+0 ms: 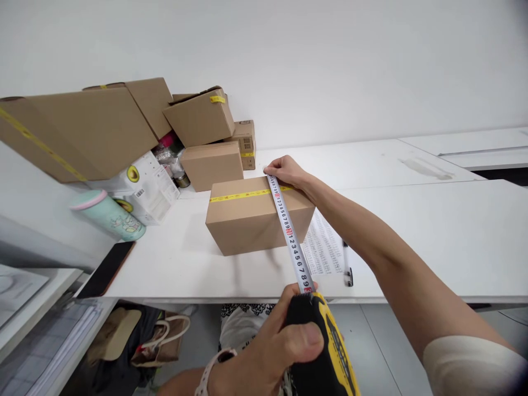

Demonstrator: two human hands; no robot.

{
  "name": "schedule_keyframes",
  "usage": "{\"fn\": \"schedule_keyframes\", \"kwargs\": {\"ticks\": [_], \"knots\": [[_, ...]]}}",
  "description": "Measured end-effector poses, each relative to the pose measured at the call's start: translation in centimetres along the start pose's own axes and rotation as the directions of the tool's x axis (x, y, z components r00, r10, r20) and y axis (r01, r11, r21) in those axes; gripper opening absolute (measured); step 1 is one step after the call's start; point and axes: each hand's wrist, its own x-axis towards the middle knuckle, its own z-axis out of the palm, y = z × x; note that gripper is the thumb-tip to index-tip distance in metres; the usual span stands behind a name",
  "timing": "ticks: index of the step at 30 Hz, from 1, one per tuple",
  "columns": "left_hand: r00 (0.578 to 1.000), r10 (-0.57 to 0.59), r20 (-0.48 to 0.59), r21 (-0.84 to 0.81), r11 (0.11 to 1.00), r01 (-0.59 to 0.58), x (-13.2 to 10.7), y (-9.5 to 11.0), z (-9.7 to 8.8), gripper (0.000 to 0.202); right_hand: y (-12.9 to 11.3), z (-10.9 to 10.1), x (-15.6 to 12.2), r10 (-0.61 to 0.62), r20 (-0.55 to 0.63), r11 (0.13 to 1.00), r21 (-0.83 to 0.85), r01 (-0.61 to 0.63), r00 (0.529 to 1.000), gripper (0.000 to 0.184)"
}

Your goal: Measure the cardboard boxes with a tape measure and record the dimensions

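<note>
A brown cardboard box (251, 220) sealed with yellow tape sits on the white table (433, 242). A white measuring tape blade (291, 236) runs across its top from the far edge towards me. My right hand (289, 171) pinches the blade's end at the box's far top edge. Below the table's front edge, my left hand (272, 346) is wrapped round the black and yellow tape measure case (325, 352).
Several cardboard boxes (124, 121) are piled at the back left, with a white carton (152, 187) and a mint green bottle (109, 215) lying on its side. A dark phone (108, 268) lies at the table's left corner. A printed sheet (324, 247) and pen (347, 264) lie right of the box.
</note>
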Motion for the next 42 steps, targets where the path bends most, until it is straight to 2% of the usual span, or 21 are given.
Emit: {"fn": "schedule_keyframes", "kwargs": {"ticks": [2, 5, 9, 11, 12, 14, 15, 16, 17, 18, 20, 21, 22, 23, 25, 27, 29, 33, 35, 38, 42], "knots": [[1.000, 0.013, -0.012, 0.065, 0.998, -0.012, -0.2, -0.2, -0.7, 0.058, -1.0, -0.8, -1.1, -0.052, -0.069, 0.996, 0.074, 0.057, 0.996, 0.021], [0.996, 0.092, -0.020, 0.136, 0.987, -0.088, -0.3, -0.4, -1.6, 0.071, -3.6, -1.9, -4.9, -0.239, -0.128, 0.951, 0.170, 0.259, 0.962, 0.018], [0.988, 0.152, -0.021, 0.230, 0.963, -0.143, -0.4, -0.2, -2.2, 0.084, -6.6, -2.6, -12.3, -0.325, -0.027, 0.935, 0.137, 0.326, 0.945, 0.025], [0.983, 0.179, -0.051, 0.313, 0.937, -0.155, -0.7, -0.2, -2.6, 0.091, -6.2, -2.7, -15.4, -0.400, 0.047, 0.904, 0.188, 0.385, 0.915, 0.023], [0.977, 0.202, -0.074, 0.366, 0.916, -0.162, -1.0, -0.2, -3.0, 0.093, -5.4, -2.7, -16.6, -0.426, 0.039, 0.886, 0.222, 0.408, 0.904, 0.022], [0.946, 0.287, -0.151, 0.472, 0.862, -0.186, -1.8, -0.2, -3.8, 0.095, -2.4, -2.6, -18.2, -0.396, -0.082, 0.876, 0.267, 0.403, 0.915, 0.023], [0.910, 0.360, -0.205, 0.519, 0.829, -0.211, -2.2, -0.2, -4.4, 0.094, -0.4, -2.5, -18.7, -0.324, -0.188, 0.889, 0.273, 0.367, 0.927, 0.024], [0.850, 0.451, -0.271, 0.564, 0.790, -0.240, -2.7, -0.2, -5.0, 0.092, 1.7, -2.2, -19.1, -0.218, -0.288, 0.914, 0.275, 0.298, 0.933, 0.026], [0.767, 0.547, -0.335, 0.609, 0.747, -0.266, -3.1, -0.1, -5.8, 0.090, 3.9, -1.9, -19.4, -0.095, -0.365, 0.937, 0.282, 0.207, 0.926, 0.027], [0.667, 0.635, -0.391, 0.655, 0.701, -0.283, -3.4, 0.1, -6.6, 0.088, 5.9, -1.5, -19.7, 0.019, -0.419, 0.950, 0.291, 0.114, 0.908, 0.029], [0.483, 0.744, -0.462, 0.719, 0.633, -0.286, -3.5, 0.6, -8.8, 0.086, 9.3, -0.4, -20.1, 0.159, -0.382, 0.948, 0.316, -0.033, 0.910, 0.036], [0.431, 0.763, -0.482, 0.726, 0.623, -0.291, -3.3, 1.0, -10.0, 0.086, 10.5, 0.3, -20.3, 0.199, -0.347, 0.940, 0.330, -0.080, 0.917, 0.040], [0.417, 0.758, -0.502, 0.707, 0.637, -0.307, -3.1, 1.5, -11.3, 0.087, 11.2, 0.9, -20.4, 0.218, -0.295, 0.932, 0.346, -0.108, 0.930, 0.043], [0.436, 0.736, -0.519, 0.666, 0.667, -0.333, -2.8, 2.0, -12.4, 0.088, 11.6, 1.4, -20.5, 0.217, -0.241, 0.924, 0.363, -0.120, 0.946, 0.046], [0.515, 0.670, -0.535, 0.562, 0.738, -0.375, -2.4, 3.3, -14.3, 0.086, 11.3, 2.0, -20.3, 0.183, -0.145, 0.917, 0.382, -0.116, 0.972, 0.049], [0.562, 0.638, -0.527, 0.504, 0.767, -0.398, -2.6, 4.8, -15.1, 0.081, 9.9, 1.8, -19.9, 0.154, -0.122, 0.923, 0.371, -0.099, 0.980, 0.050], [0.562, 0.643, -0.520, 0.503, 0.762, -0.407, -3.2, 6.7, -14.9, 0.075, 8.0, 0.9, -19.4, 0.168, -0.180, 0.936, 0.338, -0.100, 0.969, 0.050], [0.551, 0.616, -0.563, 0.497, 0.785, -0.369, -4.5, 10.5, -13.2, 0.062, 4.8, -1.0, -18.1, 0.182, -0.316, 0.961, 0.256, -0.101, 0.931, 0.039], [0.543, 0.586, -0.601, 0.494, 0.807, -0.324, -4.4, 12.0, -12.4, 0.062, 4.5, -1.4, -17.0, 0.175, -0.335, 0.971, 0.214, -0.106, 0.926, 0.034], [0.535, 0.552, -0.639, 0.519, 0.824, -0.230, -3.3, 13.6, -11.1, 0.065, 5.3, -1.2, -14.8, 0.202, -0.323, 0.975, 0.156, -0.158, 0.924, 0.030], [0.541, 0.535, -0.649, 0.579, 0.809, -0.105, -1.9, 15.4, -9.2, 0.063, 5.6, -1.3, -12.1, 0.187, -0.363, 0.982, 0.043, -0.184, 0.913, 0.028]]}}
